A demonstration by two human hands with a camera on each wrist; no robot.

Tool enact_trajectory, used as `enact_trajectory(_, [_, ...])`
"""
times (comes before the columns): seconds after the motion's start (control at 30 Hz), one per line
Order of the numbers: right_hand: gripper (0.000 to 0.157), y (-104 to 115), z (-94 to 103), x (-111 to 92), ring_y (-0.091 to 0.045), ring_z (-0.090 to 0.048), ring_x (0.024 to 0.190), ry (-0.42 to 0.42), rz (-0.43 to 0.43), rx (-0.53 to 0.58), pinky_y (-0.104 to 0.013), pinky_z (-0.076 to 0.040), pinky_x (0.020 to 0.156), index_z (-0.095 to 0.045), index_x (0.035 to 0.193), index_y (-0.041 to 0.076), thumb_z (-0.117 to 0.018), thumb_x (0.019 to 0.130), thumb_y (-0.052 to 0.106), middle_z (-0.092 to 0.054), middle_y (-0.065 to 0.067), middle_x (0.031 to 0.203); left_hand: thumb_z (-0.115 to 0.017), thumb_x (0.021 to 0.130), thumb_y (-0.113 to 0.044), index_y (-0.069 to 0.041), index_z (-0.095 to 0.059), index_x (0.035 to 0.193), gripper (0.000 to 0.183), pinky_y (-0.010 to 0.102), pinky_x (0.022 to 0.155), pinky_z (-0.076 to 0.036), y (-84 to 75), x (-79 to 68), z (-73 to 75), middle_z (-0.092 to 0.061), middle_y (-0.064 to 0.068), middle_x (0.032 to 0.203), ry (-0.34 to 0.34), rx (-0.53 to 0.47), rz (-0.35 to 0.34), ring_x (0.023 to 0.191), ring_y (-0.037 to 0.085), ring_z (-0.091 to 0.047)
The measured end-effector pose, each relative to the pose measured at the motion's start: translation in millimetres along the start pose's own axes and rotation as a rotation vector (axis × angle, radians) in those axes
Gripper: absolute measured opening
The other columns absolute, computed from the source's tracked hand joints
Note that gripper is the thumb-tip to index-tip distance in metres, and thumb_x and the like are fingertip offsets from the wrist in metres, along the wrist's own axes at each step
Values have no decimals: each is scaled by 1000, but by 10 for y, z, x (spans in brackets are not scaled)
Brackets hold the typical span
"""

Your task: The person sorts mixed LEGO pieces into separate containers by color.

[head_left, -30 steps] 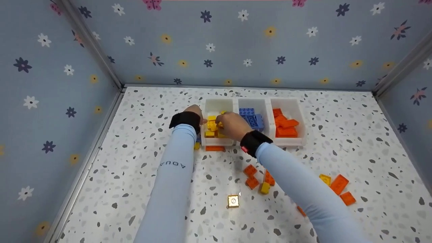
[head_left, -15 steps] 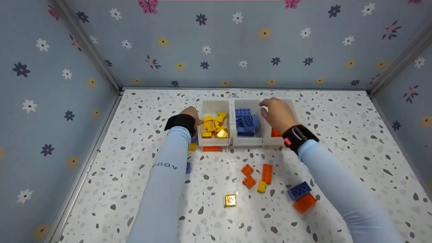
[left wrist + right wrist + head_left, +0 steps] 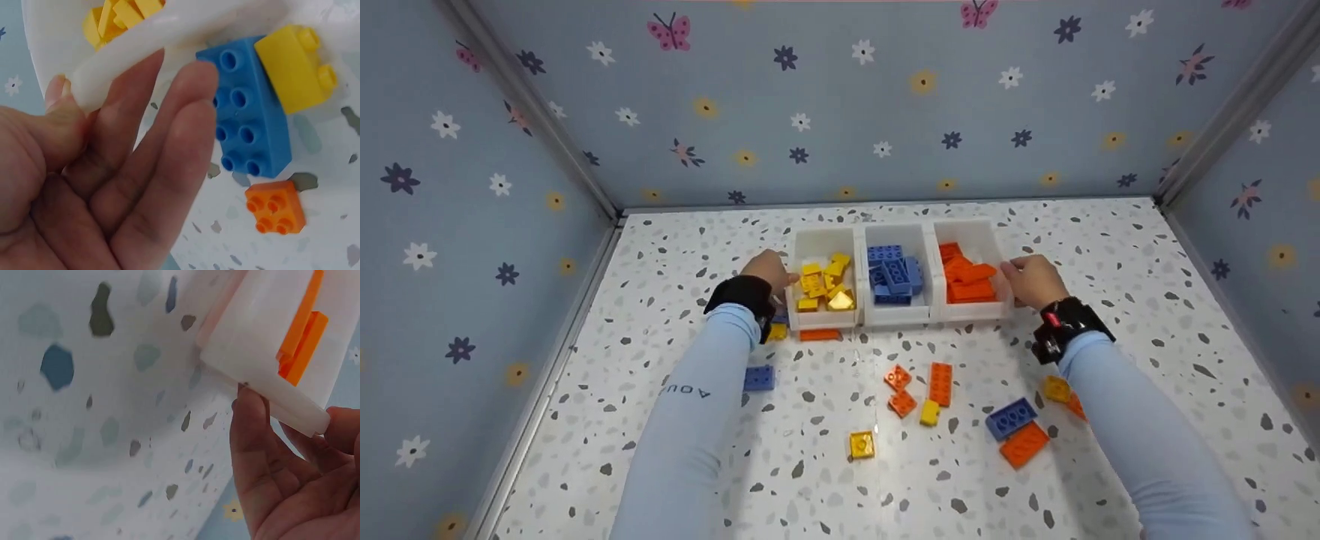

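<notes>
Three white bins stand side by side in a row in the head view. The left bin holds yellow bricks, the middle bin blue bricks, and the right bin orange bricks. My left hand pinches the left bin's outer rim between thumb and index finger; its other fingers extend below the rim. At the opposite end, my right hand holds the right bin's outer wall, thumb on the rim and fingers outside.
Loose bricks lie on the speckled tabletop: a yellow one, a blue one, an orange one and several more. Beside the left hand are a blue brick and a yellow brick. Flowered panels enclose the table.
My right hand has moved from the yellow bricks, over the blue and orange bins, to the right bin's outer wall. The left hand has stayed at the left bin's side.
</notes>
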State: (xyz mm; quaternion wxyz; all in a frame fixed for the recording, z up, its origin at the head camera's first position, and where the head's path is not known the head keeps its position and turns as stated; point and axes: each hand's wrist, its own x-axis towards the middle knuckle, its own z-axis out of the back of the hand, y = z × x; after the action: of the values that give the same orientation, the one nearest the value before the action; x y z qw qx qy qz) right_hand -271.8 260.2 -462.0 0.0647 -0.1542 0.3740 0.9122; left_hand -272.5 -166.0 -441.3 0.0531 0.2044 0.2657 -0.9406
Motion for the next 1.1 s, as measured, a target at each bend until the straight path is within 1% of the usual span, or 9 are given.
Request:
enact_trajectory(0.1, [62, -55, 38, 20, -28, -66, 101, 57, -104, 202, -38, -56, 83, -35, 150, -2, -44, 105, 39, -51, -27, 138, -57, 102, -28, 7, -69, 110, 37, 35, 58, -57, 76, 33, -49, -73, 17, 88, -7, -71, 8, 63, 27, -70])
enact_trajectory(0.17, [66, -80, 56, 32, -26, -68, 96, 86, -163, 288, -38, -56, 82, -31, 153, -1, -45, 104, 42, -51, -28, 138, -57, 102, -29, 6, -70, 111, 38, 34, 55, -56, 124, 22, -74, -72, 16, 85, -23, -88, -10, 60, 25, -68])
enact_trajectory(0.23, [69, -87, 58, 44, -24, -70, 93, 105, -216, 341, -38, -56, 82, -30, 153, 0, -46, 104, 44, -52, -28, 138, -57, 102, -31, 4, -70, 112, 39, 36, 59, -57, 175, -8, -96, -72, 16, 85, -45, -107, -30, 64, 27, -69])
enact_trajectory(0.4, [70, -71, 30, 79, -27, -70, 92, 90, -284, 373, -40, -56, 82, -29, 153, -1, -47, 103, 44, -55, -29, 134, -54, 102, -39, 0, -73, 106, 43, 39, 66, -54, 355, -96, -156, -73, 16, 89, -142, -172, -100, 76, 33, -68])
enact_trajectory(0.57, [73, -69, 32, 94, -30, -67, 99, 84, -303, 366, -40, -56, 83, -25, 155, 0, -48, 102, 45, -55, -27, 134, -53, 103, -35, -2, -72, 104, 39, 36, 71, -48, 578, -160, -243, -71, 15, 93, -247, -147, -176, 79, 27, -62])
enact_trajectory(0.7, [72, -64, 53, 80, -30, -68, 98, 79, -301, 360, -40, -56, 83, -27, 153, -1, -48, 102, 45, -56, -28, 133, -59, 101, -14, 0, -68, 117, 24, 44, 89, -48, 713, -205, -311, -68, 17, 111, -273, -43, -245, 101, 30, -61])
enact_trajectory(0.87, [69, -53, 59, 66, -29, -69, 94, 76, -269, 320, -41, -56, 84, -33, 150, -5, -47, 103, 44, -58, -29, 129, -53, 94, 13, 3, -59, 133, 41, 49, 106, -38, 807, -227, -387, -57, 22, 134, -240, 168, -313, 125, 41, -49])
enact_trajectory(0.97, [67, -50, 48, 64, -28, -68, 92, 67, -262, 295, -39, -56, 82, -37, 147, -5, -47, 102, 43, -59, -27, 125, -54, 91, 16, 4, -56, 136, 47, 49, 108, -36, 828, -222, -438, -55, 22, 137, -221, 257, -330, 127, 43, -47])
enact_trajectory(1.1, [65, -40, 65, 50, -27, -68, 92, 73, -252, 279, -38, -56, 81, -39, 146, -5, -46, 103, 43, -60, -27, 125, -66, 90, 4, 3, -59, 134, 44, 51, 104, -39, 821, -203, -480, -60, 22, 130, -243, 342, -336, 120, 42, -52])
